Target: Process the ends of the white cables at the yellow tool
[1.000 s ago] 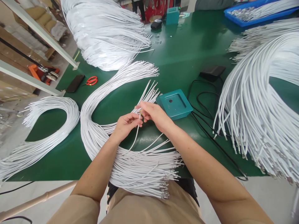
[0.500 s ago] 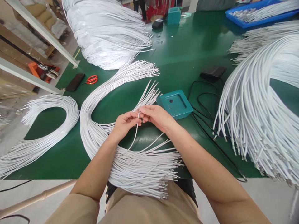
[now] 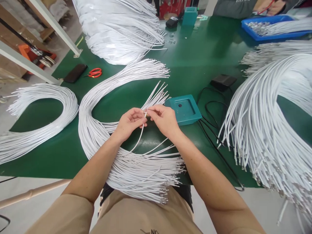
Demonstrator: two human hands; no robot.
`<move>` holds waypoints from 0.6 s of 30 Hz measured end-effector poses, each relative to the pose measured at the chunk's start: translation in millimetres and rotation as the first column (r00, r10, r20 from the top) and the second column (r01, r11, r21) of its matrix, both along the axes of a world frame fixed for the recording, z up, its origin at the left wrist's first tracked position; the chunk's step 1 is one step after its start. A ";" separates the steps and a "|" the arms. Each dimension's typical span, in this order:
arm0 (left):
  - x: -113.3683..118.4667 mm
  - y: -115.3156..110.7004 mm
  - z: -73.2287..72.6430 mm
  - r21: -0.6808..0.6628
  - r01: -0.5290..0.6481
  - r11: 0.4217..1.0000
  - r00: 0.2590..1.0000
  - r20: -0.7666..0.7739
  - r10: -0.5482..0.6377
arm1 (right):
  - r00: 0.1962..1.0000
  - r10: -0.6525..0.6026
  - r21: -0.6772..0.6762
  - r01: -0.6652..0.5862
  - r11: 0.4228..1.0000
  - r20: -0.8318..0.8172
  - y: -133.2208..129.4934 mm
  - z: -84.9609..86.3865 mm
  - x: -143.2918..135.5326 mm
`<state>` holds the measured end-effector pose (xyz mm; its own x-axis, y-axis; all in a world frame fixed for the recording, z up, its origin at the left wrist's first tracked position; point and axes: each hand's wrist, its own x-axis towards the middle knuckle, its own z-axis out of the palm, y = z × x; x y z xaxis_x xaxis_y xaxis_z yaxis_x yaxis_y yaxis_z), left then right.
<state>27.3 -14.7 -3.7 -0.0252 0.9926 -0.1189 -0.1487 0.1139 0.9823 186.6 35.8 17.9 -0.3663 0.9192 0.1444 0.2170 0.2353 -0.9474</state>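
One white cable (image 3: 140, 138) curves up from the near bundle to my fingers. My left hand (image 3: 131, 123) pinches it close to its end. At the cable's tip my right hand (image 3: 163, 119) is closed, thumb against fingers; the small piece between them is too tiny to make out. Both hands nearly touch. They are above a C-shaped bundle of white cables (image 3: 87, 110), whose near ends fan out in front of my body. Just right of my right hand sits a teal device (image 3: 186, 110) with a recessed top and a dark round spot.
Another cable loop (image 3: 69, 107) lies left, a big wrapped bundle (image 3: 117, 29) behind, a large pile (image 3: 263, 120) right. A phone (image 3: 75, 73), red-handled scissors (image 3: 95, 72), a black pedal-like box (image 3: 223, 81) with black cords and a blue tray (image 3: 275, 35) are farther off. A person's hands show behind the tray.
The view has shifted slightly. My right hand's fingers have moved a little apart from my left fingers at the cable tip. Another person's hands have come into view at the top right.
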 end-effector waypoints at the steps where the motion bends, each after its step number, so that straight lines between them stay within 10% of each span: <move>1: -0.1 -0.1 1.3 0.004 -0.004 1.000 1.000 0.029 0.004 | 0.999 -0.008 0.052 0.007 0.999 0.034 -0.6 -0.1 -0.1; 6: -3.2 -0.9 4.4 0.062 0.066 0.996 0.991 0.110 -0.072 | 0.990 0.015 0.247 -0.050 0.968 0.143 -5.4 3.3 -2.5; 18: -6.5 -3.3 3.1 0.104 0.146 0.984 0.985 0.080 -0.155 | 0.986 0.152 -0.024 -0.151 0.988 0.068 0.4 1.2 -4.7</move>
<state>20.8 -18.0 -0.6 0.1315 0.9912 -0.0165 -0.2229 0.0458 0.9738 181.9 36.1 19.0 -0.5100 0.8547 0.0966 0.2461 0.2527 -0.9357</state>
